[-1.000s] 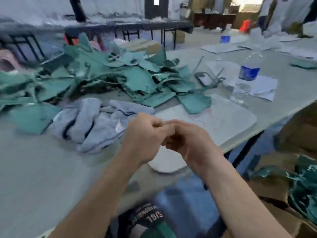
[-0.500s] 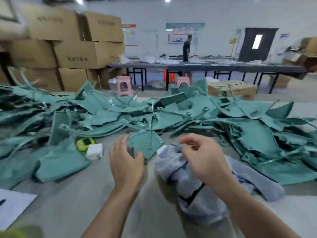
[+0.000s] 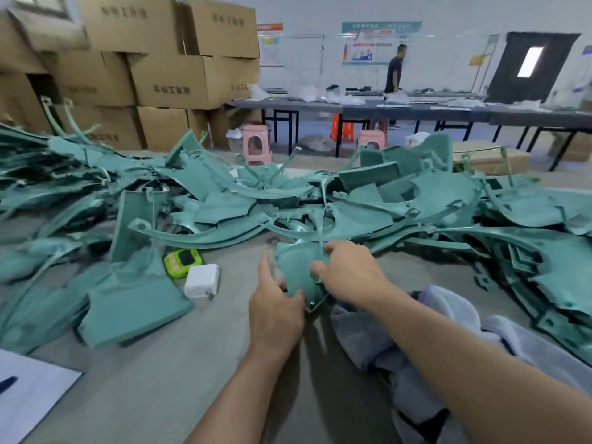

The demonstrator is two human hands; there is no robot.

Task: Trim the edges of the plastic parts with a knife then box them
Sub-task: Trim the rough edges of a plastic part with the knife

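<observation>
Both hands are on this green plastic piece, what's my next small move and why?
Probably lift the green piece toward you for trimming: left hand and right hand both hold its edges, and it lies at the front of the pile.

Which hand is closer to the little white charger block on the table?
Left. The left hand is just right of the white charger, with bare table between them. The right hand is farther right, across the green plastic part both hands hold.

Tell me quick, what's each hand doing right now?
Left hand: pinching the small teal flat plastic part.
Right hand: gripping the same part.
</observation>
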